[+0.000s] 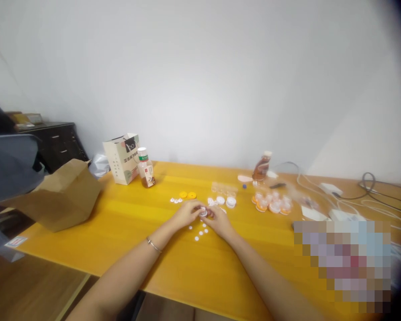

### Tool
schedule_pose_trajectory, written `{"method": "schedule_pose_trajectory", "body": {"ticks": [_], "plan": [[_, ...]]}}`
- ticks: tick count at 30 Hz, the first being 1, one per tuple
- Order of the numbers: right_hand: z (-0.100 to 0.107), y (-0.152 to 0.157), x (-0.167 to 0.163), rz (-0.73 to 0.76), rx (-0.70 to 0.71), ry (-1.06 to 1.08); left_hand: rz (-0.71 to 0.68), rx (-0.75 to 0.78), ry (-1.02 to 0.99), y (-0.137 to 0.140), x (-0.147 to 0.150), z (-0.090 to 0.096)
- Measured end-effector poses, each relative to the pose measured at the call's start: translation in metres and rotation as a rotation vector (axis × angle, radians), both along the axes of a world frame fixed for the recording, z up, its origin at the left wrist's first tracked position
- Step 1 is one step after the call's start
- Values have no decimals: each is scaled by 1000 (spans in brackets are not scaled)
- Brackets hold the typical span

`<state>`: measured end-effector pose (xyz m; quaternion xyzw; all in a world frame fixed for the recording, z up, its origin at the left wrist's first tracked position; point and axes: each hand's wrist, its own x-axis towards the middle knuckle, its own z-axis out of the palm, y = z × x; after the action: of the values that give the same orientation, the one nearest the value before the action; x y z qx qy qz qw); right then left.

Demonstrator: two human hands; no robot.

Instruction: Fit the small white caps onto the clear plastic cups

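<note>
Over the middle of the wooden table, my left hand [187,215] and my right hand [219,219] meet with their fingers closed round a small white round piece [203,213]. Fingers cover much of it, so its exact kind is unclear. Several small white discs [201,233] lie loose just below my hands. Behind my left hand are two yellow rings [191,195] and a few small white pieces [176,200]. Beyond my right hand sit white round parts [231,202] and a clear plastic tray [223,189].
Orange-and-white round parts [274,204] cluster to the right. A drink bottle [146,168] and a paper gift bag [120,162] stand at the back left, near an open brown paper bag [70,196]. Another bottle [262,167] and tangled cables [350,203] occupy the right side.
</note>
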<state>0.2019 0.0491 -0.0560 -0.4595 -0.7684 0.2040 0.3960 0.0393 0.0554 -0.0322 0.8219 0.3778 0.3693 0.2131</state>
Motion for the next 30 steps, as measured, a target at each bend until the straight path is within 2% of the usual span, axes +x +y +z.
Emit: {"method": "schedule_pose_trajectory", "body": {"ticks": [6, 11, 13, 17, 21, 25, 30], "plan": [[3, -2, -1, -34, 8, 48, -30, -11, -96, -4, 2, -2], [2, -4, -2, -18, -154, 231, 155, -31, -296, 18, 8, 0], [2, -4, -3, 4, -216, 312, 178, -21, -214, 36, 15, 5], [2, -4, -3, 36, -277, 421, 75, 24, 53, 77, 38, 15], [1, -2, -2, 65, -321, 482, 40, 0, 69, 107, 61, 15], [1, -1, -2, 95, -360, 483, 55, -46, 48, 119, 67, 8], [4, -2, -3, 69, -333, 509, 165, -76, -59, 111, 53, 2]]}}
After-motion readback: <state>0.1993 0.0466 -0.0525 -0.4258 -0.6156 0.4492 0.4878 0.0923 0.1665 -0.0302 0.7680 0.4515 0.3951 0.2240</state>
